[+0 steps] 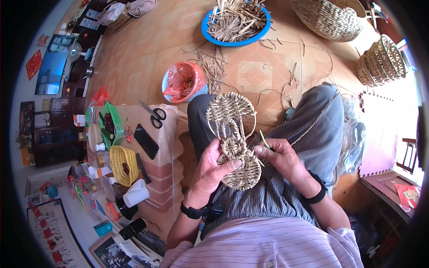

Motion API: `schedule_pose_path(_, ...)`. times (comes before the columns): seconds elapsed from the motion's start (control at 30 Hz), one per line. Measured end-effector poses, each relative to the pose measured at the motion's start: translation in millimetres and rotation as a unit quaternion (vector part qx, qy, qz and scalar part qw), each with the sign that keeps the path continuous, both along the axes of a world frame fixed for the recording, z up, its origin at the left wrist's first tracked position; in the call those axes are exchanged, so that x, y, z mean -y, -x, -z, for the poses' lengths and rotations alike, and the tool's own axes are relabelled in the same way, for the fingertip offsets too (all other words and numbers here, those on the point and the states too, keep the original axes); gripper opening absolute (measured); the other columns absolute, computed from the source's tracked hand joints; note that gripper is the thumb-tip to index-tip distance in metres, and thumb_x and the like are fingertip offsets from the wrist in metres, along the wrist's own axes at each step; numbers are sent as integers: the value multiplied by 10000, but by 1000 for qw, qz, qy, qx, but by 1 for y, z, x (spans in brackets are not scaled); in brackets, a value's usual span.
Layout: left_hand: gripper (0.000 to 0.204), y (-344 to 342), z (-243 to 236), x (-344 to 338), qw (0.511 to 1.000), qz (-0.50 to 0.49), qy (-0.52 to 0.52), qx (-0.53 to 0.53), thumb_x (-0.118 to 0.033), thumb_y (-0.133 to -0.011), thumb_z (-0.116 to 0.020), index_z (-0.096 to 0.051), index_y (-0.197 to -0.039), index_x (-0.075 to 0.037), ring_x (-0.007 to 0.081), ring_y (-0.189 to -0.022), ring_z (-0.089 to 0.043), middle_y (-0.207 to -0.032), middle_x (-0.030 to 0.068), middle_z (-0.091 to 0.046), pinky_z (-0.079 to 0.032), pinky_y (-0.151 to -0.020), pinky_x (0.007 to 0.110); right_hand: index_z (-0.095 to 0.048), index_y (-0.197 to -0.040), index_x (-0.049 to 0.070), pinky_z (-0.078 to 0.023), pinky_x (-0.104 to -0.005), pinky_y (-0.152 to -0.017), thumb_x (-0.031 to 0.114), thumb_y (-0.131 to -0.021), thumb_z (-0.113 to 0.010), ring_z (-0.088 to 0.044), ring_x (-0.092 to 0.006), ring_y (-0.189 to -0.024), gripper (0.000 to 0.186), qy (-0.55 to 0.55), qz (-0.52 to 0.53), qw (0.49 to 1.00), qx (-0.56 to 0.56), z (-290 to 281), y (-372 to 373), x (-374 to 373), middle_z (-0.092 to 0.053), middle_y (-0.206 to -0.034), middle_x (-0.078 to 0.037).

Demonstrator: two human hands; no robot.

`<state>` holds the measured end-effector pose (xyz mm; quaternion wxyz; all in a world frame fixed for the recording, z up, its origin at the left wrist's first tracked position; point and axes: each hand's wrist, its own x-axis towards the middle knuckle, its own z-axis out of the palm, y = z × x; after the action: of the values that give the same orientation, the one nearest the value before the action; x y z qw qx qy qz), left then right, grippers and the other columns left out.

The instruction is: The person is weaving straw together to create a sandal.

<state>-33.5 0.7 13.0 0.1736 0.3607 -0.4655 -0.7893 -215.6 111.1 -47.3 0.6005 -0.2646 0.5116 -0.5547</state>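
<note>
Above my lap is a woven straw piece (230, 107), with a half-round panel at the top, a narrow braided middle and a rounder panel at the bottom. A pale hoop shows at the sides of its open part. My left hand (213, 167) grips the middle and lower panel from the left, its thumb lying across the weave. Beside the piece's right edge, my right hand (282, 157) is closed in a pinch on a slim green stick (264, 139). The stick's far tip points up and left; its other end is hidden by the fingers. A straw cord (315, 123) crosses my right knee.
A blue basin (237, 43) of dried stalks stands ahead, near a lined bucket (185, 80). Large woven baskets (333, 20) sit at far right. On the left table lie scissors (156, 118), a phone (146, 141), a yellow basket (124, 165) and a white cup (136, 194).
</note>
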Motion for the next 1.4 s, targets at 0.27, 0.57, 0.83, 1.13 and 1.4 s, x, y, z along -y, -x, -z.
schedule_pose_path(0.27,666,-24,30,2,951,10,275,140,-296,-801,-879,-571,-1331,-36,175,-1059,-619,-1184,55,-629,-493,-986,335,-687,-1012,-5,-477,-296,-654,192,-1033,-619,-544,-67,-726,210,55,-66,992,-93,-24,-22,10,-603,-765,-32)
schedule_pose_path(0.57,868,-37,14,-10,990,-25,-19,-136,-10,-880,-686,-181,-1585,33,305,-1431,-433,-1589,239,-348,-318,-1209,444,-651,-942,50,-538,-440,-632,103,-871,-711,-663,-393,-754,107,129,-75,939,-310,-33,-37,14,-662,-805,-158)
schedule_pose_path(0.83,642,-48,27,-11,999,-16,21,-26,-19,-962,-600,-292,-1520,60,259,-1341,-513,-1455,198,-499,-393,-1148,379,-668,-990,21,-546,-399,-643,119,-895,-732,-690,-355,-741,151,148,-88,933,-317,-31,-39,9,-673,-815,-151)
schedule_pose_path(1.13,527,-40,24,-10,999,-19,41,10,-37,-969,-620,-418,-1444,71,236,-1293,-549,-1392,178,-563,-406,-1125,363,-637,-1060,42,-556,-455,-678,62,-838,-713,-684,-387,-788,236,132,-125,924,-335,-31,-31,-1,-674,-839,-167)
schedule_pose_path(1.4,455,-32,25,-8,998,-12,56,9,-103,-1019,-591,-463,-1428,49,197,-1275,-545,-1369,131,-576,-403,-1114,348,-654,-1051,33,-562,-445,-655,92,-879,-714,-688,-397,-765,192,105,-107,939,-309,-21,-31,-4,-676,-824,-191)
